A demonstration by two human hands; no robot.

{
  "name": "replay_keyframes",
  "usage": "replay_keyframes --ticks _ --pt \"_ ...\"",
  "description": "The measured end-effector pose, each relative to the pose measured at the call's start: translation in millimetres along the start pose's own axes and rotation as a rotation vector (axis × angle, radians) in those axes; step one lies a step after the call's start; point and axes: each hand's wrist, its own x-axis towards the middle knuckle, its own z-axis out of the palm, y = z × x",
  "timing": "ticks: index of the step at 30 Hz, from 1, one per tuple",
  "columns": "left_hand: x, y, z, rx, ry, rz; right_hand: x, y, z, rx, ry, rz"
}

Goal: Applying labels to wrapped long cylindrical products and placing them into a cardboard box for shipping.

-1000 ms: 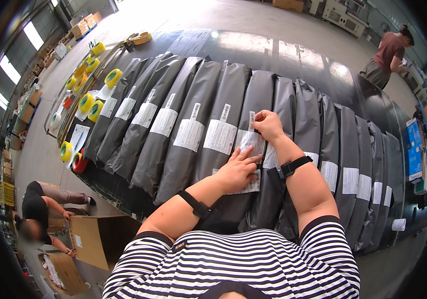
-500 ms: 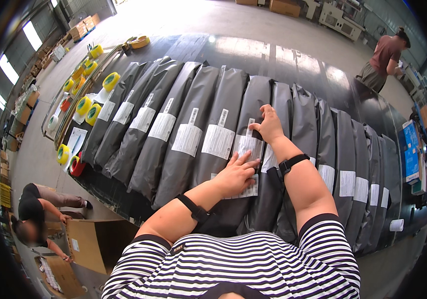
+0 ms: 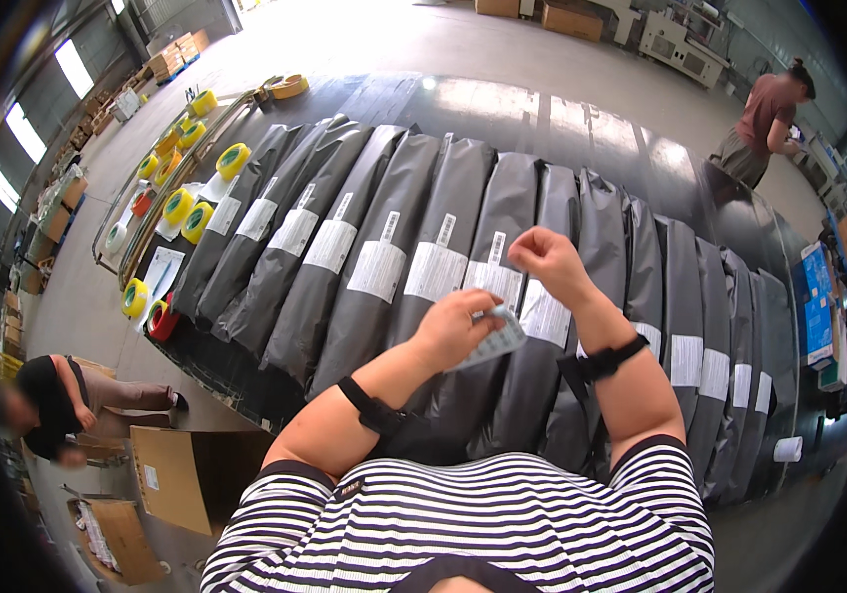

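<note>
Hands: left hand (image 3: 451,331) pinches a white rectangular label sheet (image 3: 490,344); right hand (image 3: 550,259) closed, fingertips pinched, raised above glossy grey plastic mailer bags (image 3: 443,247) lying side by side on the surface. Yellow tape rolls (image 3: 186,206) lie far left.

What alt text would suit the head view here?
Seen from above, a person's left hand holds a white label sheet while the right hand is raised beside it, over a row of long grey poly mailer bags with white labels. Yellow tape rolls lie at the left; a cardboard box stands below.
</note>
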Motion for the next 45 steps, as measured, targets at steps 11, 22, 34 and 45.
replay_keyframes --ticks 11,22,34,45 --pt "-10 26 41 0.276 0.046 0.15 -124 -13 31 -0.25 0.27 0.002" --pt "14 13 61 -0.028 -0.138 -0.39 -82 23 -56 0.273 0.465 0.142" --pt "24 -24 123 0.472 -0.316 0.359 3 64 -89 0.07 0.34 0.276" --pt "28 -25 122 0.458 -0.331 0.364 5 82 -87 0.105 0.352 0.228"
